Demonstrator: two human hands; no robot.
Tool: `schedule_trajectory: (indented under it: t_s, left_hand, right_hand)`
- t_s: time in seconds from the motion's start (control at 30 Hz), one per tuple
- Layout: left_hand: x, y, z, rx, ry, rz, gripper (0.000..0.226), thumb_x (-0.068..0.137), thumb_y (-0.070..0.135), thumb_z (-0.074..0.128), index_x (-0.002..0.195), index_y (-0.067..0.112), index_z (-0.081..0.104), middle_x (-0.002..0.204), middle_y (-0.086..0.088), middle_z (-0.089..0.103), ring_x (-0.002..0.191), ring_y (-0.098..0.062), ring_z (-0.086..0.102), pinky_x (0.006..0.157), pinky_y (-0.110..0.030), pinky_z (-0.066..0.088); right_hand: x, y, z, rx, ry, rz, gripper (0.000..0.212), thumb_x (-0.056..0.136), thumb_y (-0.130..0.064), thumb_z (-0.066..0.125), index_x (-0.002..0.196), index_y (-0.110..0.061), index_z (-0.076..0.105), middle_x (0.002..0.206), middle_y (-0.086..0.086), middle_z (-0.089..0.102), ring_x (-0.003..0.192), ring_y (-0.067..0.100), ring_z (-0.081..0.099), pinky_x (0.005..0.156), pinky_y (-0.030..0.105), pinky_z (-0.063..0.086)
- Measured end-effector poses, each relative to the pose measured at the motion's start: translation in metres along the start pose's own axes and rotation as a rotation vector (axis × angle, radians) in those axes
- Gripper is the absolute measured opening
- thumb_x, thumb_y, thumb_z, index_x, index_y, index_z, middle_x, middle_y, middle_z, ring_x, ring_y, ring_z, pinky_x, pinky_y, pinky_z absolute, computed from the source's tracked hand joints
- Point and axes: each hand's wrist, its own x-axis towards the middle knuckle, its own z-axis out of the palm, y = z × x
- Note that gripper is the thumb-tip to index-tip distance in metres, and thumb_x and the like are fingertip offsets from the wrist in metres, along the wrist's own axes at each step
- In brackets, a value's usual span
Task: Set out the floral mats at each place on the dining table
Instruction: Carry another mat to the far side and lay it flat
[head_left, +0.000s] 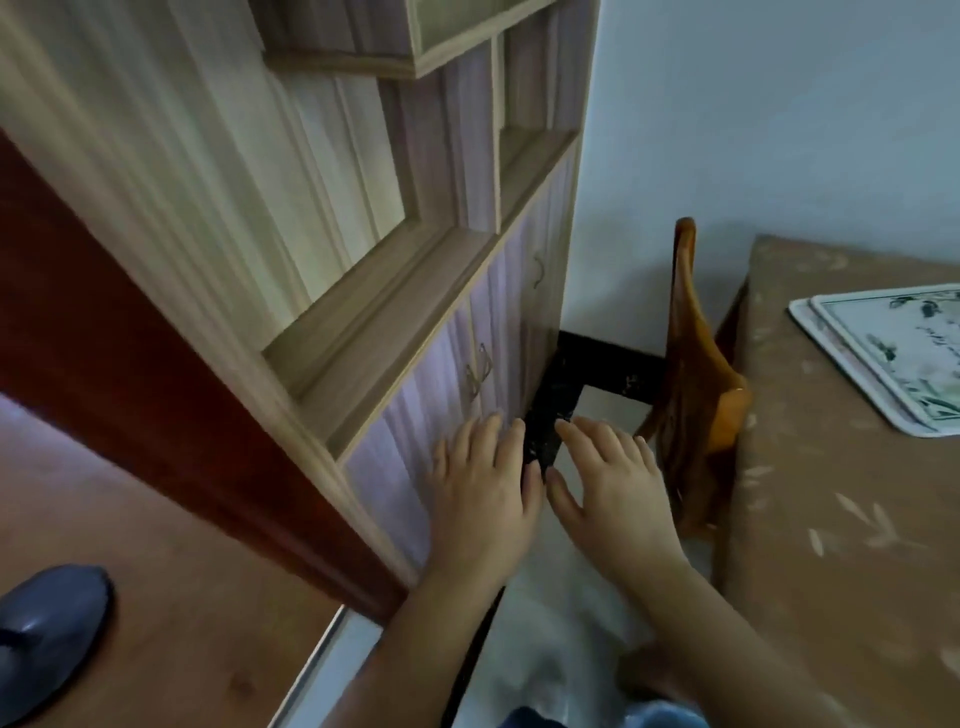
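Hovering side by side, palms down, fingers spread and holding nothing: left hand (483, 483) and right hand (608, 483), just left of the dining table (810, 519). Lying stacked on the table's far right (partly cut off by the frame edge): floral mats (883, 348). Standing tucked against the table's left edge: wooden chair (691, 358).

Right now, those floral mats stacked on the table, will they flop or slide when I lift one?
The floral mats lie flat with crisp edges, so probably fairly stiff. They look thin, likely light. The top one may slide off the stack.
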Motion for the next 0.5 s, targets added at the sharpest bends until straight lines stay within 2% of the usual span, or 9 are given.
schedule_trajectory:
  t_s: [0.1,0.23,0.37,0.5]
  left_hand:
    - [0.059,0.011,0.017,-0.061,0.001,0.091,0.041,0.082,0.023,0.062,0.120,0.007,0.055,0.125,-0.013,0.057,0.121,-0.031,0.047,0.100,-0.051,0.035]
    - [0.116,0.034,0.044,-0.135,0.021,0.207,0.039,0.081,0.019,0.064,0.116,0.005,0.058,0.121,-0.016,0.059,0.117,-0.033,0.051,0.096,-0.056,0.040]
    - [0.153,0.056,0.073,-0.204,-0.055,0.320,0.040,0.086,0.028,0.044,0.117,0.006,0.057,0.123,-0.015,0.058,0.120,-0.032,0.049,0.093,-0.055,0.042]
    - [0.188,0.083,0.106,-0.293,-0.124,0.419,0.041,0.088,0.030,0.040,0.119,0.008,0.056,0.125,-0.013,0.057,0.122,-0.032,0.047,0.098,-0.056,0.034]
  right_hand:
    - [0.042,0.030,-0.005,-0.021,0.029,0.062,0.043,0.082,-0.027,0.063,0.121,-0.012,0.054,0.124,0.012,0.058,0.117,0.032,0.052,0.098,0.055,0.039]
    - [0.080,0.064,-0.016,-0.053,0.090,0.190,0.043,0.080,-0.025,0.065,0.119,-0.010,0.056,0.123,0.013,0.059,0.118,0.031,0.051,0.097,0.052,0.039]
    - [0.096,0.097,-0.028,-0.078,0.111,0.315,0.041,0.081,-0.024,0.063,0.119,-0.010,0.056,0.124,0.011,0.058,0.118,0.031,0.051,0.098,0.053,0.041]
    - [0.108,0.130,-0.036,-0.139,0.135,0.483,0.040,0.081,-0.024,0.064,0.119,-0.012,0.057,0.122,0.010,0.059,0.118,0.032,0.050,0.098,0.053,0.040]
